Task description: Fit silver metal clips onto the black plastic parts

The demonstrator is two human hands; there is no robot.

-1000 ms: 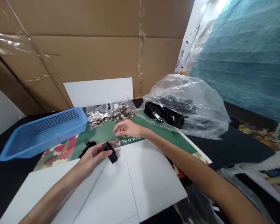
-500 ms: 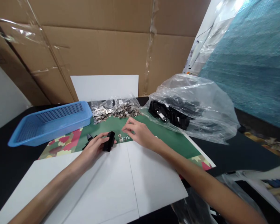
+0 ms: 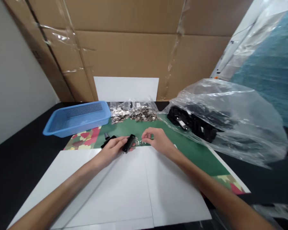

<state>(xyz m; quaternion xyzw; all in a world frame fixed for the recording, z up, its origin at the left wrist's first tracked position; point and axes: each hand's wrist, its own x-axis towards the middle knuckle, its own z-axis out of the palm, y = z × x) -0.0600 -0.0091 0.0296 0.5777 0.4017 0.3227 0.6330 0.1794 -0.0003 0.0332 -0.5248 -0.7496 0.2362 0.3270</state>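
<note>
My left hand (image 3: 114, 148) is closed on a small black oblong plastic part (image 3: 129, 143), held tilted over the far edge of the white paper. Just beyond that hand lie another black piece (image 3: 108, 142) and a grey cone-shaped tip (image 3: 107, 136), partly hidden by the hand. My right hand (image 3: 159, 140) is closed, thumb and fingers pinched together beside some small shiny metal pieces (image 3: 137, 141) on the green sheet. Whatever the pinch may hold is too small to make out.
Piles of small metal pieces (image 3: 144, 114) spill from clear bags at the back. A blue basket (image 3: 79, 127) stands left. To the right, a large clear plastic bag (image 3: 240, 105) holds black plastic parts (image 3: 201, 129). White paper (image 3: 124, 188) covers the near side of the green sheet (image 3: 192, 156).
The view has swung left, so everything appears farther right. My right fingertips have come down closer to the small metal pieces. The black part in my left hand is more tilted.
</note>
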